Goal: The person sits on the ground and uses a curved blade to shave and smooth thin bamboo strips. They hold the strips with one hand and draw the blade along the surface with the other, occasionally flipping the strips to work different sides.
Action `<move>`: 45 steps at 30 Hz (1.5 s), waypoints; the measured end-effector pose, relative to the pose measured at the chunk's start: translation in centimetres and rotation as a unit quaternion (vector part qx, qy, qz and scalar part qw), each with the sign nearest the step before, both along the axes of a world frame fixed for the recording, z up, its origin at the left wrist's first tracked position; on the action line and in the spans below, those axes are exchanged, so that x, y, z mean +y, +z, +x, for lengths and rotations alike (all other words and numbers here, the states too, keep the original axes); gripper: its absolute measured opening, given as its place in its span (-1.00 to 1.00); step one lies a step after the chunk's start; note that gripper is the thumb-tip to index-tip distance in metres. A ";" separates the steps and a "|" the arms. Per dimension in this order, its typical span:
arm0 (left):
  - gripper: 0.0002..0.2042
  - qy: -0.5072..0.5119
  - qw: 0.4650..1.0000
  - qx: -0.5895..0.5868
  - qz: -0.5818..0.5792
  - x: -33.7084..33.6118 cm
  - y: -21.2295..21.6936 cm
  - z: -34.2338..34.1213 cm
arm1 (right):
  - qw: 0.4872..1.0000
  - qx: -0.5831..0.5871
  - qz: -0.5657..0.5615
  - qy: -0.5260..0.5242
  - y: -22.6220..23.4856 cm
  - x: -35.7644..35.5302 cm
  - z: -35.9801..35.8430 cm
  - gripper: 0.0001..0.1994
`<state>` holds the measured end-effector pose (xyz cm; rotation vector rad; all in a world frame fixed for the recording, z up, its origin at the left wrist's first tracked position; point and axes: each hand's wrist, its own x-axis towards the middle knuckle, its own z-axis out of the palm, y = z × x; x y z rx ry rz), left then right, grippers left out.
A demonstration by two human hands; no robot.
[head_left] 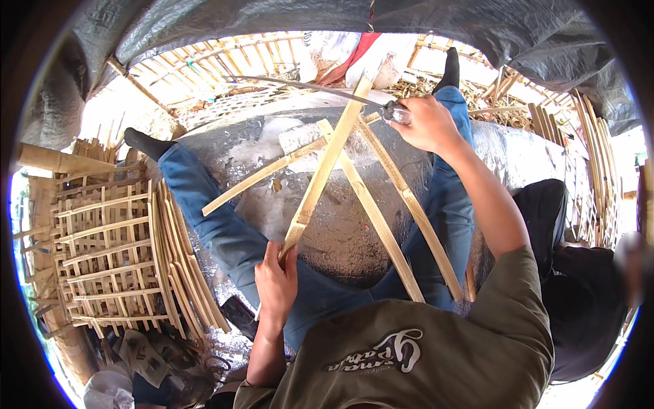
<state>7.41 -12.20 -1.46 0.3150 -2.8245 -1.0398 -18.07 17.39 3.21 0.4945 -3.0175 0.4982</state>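
Observation:
My left hand is closed round the lower end of a bamboo strip, which slants up and away to the right. In my right hand is the handle of a long knife. Its thin blade points left and crosses the held strip near the far end; whether it touches or cuts in, I cannot tell. Several more bamboo strips lie between my legs, crossing under the held one, over a wide grey rounded surface.
Bundled bamboo strips and a woven bamboo lattice stand at my left. Another person in dark clothes sits close at my right. White sacks and bamboo scraps lie at the far side. A dark tarp hangs overhead.

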 end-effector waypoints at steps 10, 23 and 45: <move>-0.81 0.032 0.999 -0.005 0.014 0.0 0.5 1.3 | 0.995 -0.005 0.069 -0.070 -3.2 2.5 -4.7 -0.69; -0.77 0.016 0.999 -0.033 0.022 -1.8 0.1 1.6 | 0.923 -0.267 -0.250 -0.122 -6.3 4.2 -6.4 -0.74; -0.81 -0.026 0.990 -0.105 0.086 -1.6 0.6 2.7 | 0.781 -0.414 -0.461 0.080 -1.0 1.8 -5.0 -0.75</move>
